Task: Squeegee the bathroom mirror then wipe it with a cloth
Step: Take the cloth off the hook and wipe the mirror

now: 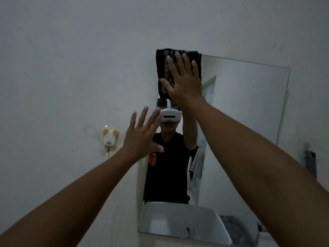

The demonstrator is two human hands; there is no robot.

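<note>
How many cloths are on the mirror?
1. A dark striped cloth is pressed flat by the right hand against the upper left corner of the frameless rectangular mirror. No other cloth shows on the glass.

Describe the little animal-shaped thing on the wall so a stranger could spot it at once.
Start at the mirror above the sink and look to its left, across the bare white wall. Just beyond the open left hand hangs a small white animal-shaped holder. Its yellow ears and snout set it apart from the plain wall around it.
</note>
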